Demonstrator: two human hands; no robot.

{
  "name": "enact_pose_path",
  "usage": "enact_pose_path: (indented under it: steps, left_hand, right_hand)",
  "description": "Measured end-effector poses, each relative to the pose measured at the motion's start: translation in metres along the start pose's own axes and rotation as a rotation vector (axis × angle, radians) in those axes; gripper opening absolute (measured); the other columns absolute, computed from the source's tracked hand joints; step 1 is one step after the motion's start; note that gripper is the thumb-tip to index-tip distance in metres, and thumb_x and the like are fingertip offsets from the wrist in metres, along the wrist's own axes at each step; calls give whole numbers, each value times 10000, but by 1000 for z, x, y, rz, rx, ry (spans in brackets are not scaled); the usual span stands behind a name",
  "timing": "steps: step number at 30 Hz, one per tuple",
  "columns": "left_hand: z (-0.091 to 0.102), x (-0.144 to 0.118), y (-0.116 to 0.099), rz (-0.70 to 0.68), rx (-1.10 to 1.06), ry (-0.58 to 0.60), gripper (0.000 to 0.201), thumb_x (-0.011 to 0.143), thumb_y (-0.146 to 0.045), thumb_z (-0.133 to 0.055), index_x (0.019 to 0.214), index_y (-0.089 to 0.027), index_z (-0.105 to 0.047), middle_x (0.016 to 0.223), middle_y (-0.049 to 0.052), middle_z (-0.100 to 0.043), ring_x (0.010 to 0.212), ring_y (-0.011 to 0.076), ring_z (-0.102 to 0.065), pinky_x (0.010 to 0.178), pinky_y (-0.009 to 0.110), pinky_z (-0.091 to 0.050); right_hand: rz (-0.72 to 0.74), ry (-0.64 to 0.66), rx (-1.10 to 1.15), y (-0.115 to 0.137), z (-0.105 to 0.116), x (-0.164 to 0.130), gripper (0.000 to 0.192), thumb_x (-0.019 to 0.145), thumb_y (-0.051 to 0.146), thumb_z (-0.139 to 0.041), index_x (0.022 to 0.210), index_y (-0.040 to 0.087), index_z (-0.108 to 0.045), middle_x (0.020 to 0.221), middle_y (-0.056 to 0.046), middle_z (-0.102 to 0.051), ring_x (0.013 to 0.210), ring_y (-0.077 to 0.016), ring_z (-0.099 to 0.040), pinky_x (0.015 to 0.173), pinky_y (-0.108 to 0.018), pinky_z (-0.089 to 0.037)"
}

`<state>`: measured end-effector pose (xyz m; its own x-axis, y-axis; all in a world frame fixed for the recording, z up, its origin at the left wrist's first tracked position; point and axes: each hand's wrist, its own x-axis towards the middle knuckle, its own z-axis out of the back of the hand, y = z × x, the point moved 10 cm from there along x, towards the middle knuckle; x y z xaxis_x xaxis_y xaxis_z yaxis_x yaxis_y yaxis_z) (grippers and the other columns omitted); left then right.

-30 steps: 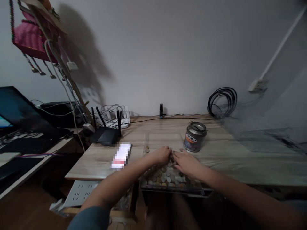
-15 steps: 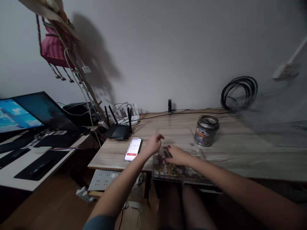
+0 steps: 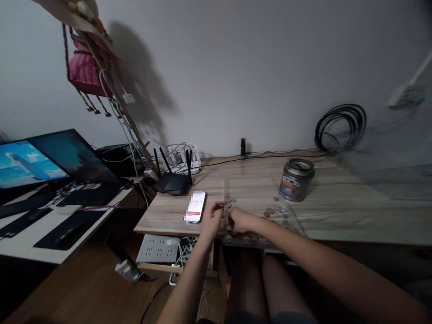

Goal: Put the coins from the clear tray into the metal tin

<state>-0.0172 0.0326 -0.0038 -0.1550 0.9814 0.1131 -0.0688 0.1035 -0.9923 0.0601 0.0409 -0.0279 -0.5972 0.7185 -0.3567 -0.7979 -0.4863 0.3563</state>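
A clear, shallow tray (image 3: 258,181) lies at the table's front edge, with coins (image 3: 270,210) scattered over its floor and more along its near side. My right hand (image 3: 243,220) reaches into its left part, fingers curled down and closed among the coins. Whatever those fingers pinch is hidden. At the tray's left wall is my left hand (image 3: 213,218), its fingers loosely bent to the right and nothing visible in them. A grey tin (image 3: 297,180) with an orange-and-white label and a slotted lid stands behind and right of the tray.
Left of my left hand lies a lit phone (image 3: 195,208). Behind it stand a black router (image 3: 173,182) and a bundle of cables. A small black bottle-like item (image 3: 243,147) stands by the wall. Coiled black cable (image 3: 340,128) leans there too. A power strip (image 3: 158,248) sits below the tabletop.
My right hand has closed its spread fingers and lowered into the tray. My left hand has dropped slightly. Fewer coins show along the near side. The whole view has shifted a little.
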Motion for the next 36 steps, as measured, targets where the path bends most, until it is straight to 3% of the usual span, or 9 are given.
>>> enact_pose_path:
  steps: [2,8,15,25,27,31,36]
  left_hand:
    - [1,-1,2,9,-8,-2,194,664,-202,-552,834,-161,-637,839,47,-618,825,162,-558,641,235,-472]
    - [10,-5,5,-6,-15,-33,204,666,-209,-552,844,-161,-640,827,45,-618,785,149,-551,622,229,-464]
    - [14,-7,9,10,-51,-46,199,650,-218,-559,819,-159,-645,840,53,-626,779,147,-547,604,218,-463]
    - [-8,3,4,86,-178,-15,178,622,-244,-612,779,-164,-642,891,65,-629,853,171,-564,602,217,-458]
    - [-11,5,5,112,-201,-26,177,617,-241,-617,775,-163,-641,906,67,-633,857,173,-567,600,219,-455]
    - [-14,7,6,173,-267,-60,138,630,-165,-591,761,-152,-634,921,68,-636,861,164,-571,599,207,-439]
    - [-16,1,21,338,-600,-219,169,763,-106,-451,821,-150,-604,971,63,-634,874,136,-573,676,231,-434]
  right_hand:
    - [-20,40,-34,-1,-5,-2,208,589,156,-654,792,110,-644,758,-43,-640,669,-150,-567,510,-207,-357]
    - [0,47,-44,1,-12,-2,442,581,162,-651,1016,99,-607,878,-62,-650,714,-146,-566,515,-195,-360]
    - [8,106,-83,5,-19,1,203,613,178,-612,796,104,-659,773,-69,-650,682,-167,-580,556,-225,-409]
    - [31,307,63,3,-33,8,49,632,150,-572,669,131,-597,560,39,-546,488,-95,-537,530,-206,-448]
    - [32,311,84,4,-34,7,26,624,154,-577,612,136,-562,513,51,-510,459,-97,-522,524,-219,-449]
    - [56,265,152,5,-34,6,157,607,148,-591,497,160,-480,424,73,-439,439,-89,-487,527,-220,-435]
    - [66,156,334,-22,-9,-1,201,645,190,-566,483,164,-450,448,56,-493,452,-89,-492,515,-226,-435]
